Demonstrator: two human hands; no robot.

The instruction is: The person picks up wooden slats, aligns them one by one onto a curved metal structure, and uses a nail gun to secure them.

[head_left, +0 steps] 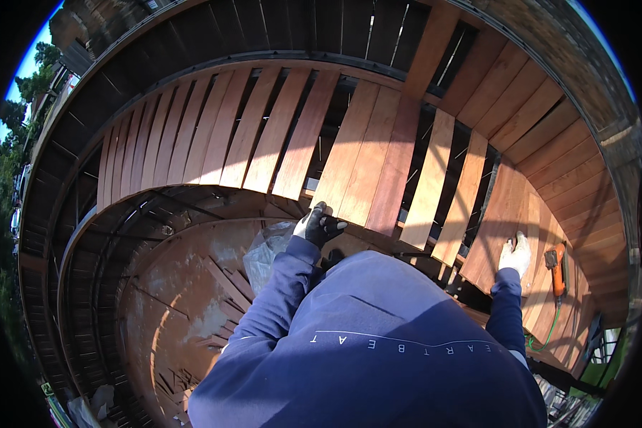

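Note:
My left hand (318,227), in a white glove with dark fingers, is at the near end of a reddish-brown wooden board (346,157). Its fingers appear to grip the board's corner. Two more boards lie tight against that one on its right, the nearest a darker red plank (398,164). To the right, my right hand (513,257), gloved in white, rests over a wide laid plank (505,214). Those fingers are curled together, and anything between them is too small to make out. Just right of it lies an orange power tool (556,271) with a green cord (549,328).
Spaced boards (246,128) curve away left over a dark metal frame, with open gaps between them. Two separate slats (429,178) lie between my hands. Fitted planks (549,143) line the right. Below left are a clear plastic bag (267,250) and wood offcuts (225,282).

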